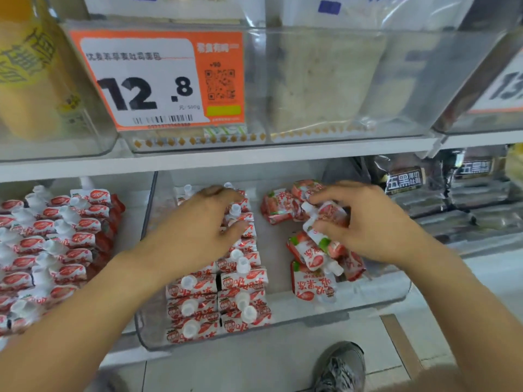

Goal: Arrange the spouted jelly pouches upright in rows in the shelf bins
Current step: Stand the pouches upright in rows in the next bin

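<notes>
The job looks a good way in but not finished. In the clear middle bin [368, 302], two tidy rows of standing pouches [218, 301] run from the front wall toward the back along its left side, white caps up. The neighbouring left bin [147, 210] is already packed with upright pouches [56, 250] in rows. What is left, as I judge it, is the right side of the middle bin, where a loose heap of pouches [314, 267] lies flat and tumbled, labels every which way, with bare bin floor between heap and rows.

The left hand [198, 224] rests palm down on the far end of the standing rows, fingers spread and fairly straight over the caps, steadying rather than gripping anything as far as I can see. The right hand [365, 222] is down in the heap, its fingers curled round a pouch [325, 219] at the top of the pile, spout pointing toward the rows. That pouch is still among the others, not lifted clear.

On the shelf above sits an orange price tag [158, 80].
</notes>
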Available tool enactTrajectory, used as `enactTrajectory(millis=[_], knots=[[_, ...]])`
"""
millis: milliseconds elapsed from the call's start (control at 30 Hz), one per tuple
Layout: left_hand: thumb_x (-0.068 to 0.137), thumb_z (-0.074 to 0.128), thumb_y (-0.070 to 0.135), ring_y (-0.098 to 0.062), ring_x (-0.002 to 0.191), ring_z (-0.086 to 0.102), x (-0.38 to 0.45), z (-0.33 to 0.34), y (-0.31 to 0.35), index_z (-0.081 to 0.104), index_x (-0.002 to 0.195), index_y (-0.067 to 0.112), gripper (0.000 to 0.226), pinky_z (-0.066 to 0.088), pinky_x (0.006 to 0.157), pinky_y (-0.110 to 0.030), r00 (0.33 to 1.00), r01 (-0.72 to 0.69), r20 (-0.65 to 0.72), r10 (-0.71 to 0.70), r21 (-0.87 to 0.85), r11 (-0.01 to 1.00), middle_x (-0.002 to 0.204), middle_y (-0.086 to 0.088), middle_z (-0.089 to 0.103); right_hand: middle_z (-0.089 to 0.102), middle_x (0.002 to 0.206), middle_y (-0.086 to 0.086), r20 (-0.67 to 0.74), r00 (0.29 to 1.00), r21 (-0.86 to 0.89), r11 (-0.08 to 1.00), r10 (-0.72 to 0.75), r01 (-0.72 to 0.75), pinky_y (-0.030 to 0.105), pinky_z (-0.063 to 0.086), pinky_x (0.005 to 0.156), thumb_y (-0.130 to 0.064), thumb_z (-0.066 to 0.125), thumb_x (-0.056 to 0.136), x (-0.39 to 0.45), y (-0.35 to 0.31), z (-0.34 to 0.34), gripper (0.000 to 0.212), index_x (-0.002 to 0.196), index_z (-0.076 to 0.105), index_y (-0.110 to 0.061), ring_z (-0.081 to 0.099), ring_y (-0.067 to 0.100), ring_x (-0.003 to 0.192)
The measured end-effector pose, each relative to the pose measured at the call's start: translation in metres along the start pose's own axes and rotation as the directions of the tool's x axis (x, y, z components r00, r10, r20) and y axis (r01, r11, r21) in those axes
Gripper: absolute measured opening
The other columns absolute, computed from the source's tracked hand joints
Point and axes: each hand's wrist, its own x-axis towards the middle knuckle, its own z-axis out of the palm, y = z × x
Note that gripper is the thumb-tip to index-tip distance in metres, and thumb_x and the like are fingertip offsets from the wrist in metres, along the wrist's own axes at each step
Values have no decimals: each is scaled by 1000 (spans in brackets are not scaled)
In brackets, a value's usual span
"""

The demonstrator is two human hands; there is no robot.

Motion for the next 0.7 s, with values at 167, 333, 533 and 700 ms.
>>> enactTrajectory(millis=[167,333,533,700], knots=[[91,52,52,1,100,53,-32,18,60,61,115,34,31,40,93,-17,911,-307,234,340,-165,937,106,18,61,36,149,-3,152,979,-430,901,134,-56,34,42,105,-53,76,78,-28,0,8,84,149,35,-34,42,21,134],[99,22,56,-10,62,46,-48,40,52,46,60,18,60,36,102,-24,871,-360,363,331,13,933,55,2,49,35,142,7,117,977,-446,889,177,-107,43,45,102,-63,72,76,-27,-3,20,87,147,36,-29,44,31,128],[91,41,61,-3,75,57,-46,23,62,65,79,23,47,42,67,-15,935,-165,273,225,-225,960,74,10,61,60,130,-2,-2,998,-164,985,60,-59,34,49,100,-51,83,69,-34,12,12,61,122,68,-25,60,18,114],[80,65,46,-7,83,67,-35,6,61,68,94,27,24,53,75,-20,981,185,81,-176,-666,723,90,7,72,73,99,-16,-205,967,309,947,153,-84,18,56,77,-65,74,59,-44,0,13,49,96,73,-33,67,-2,79]])
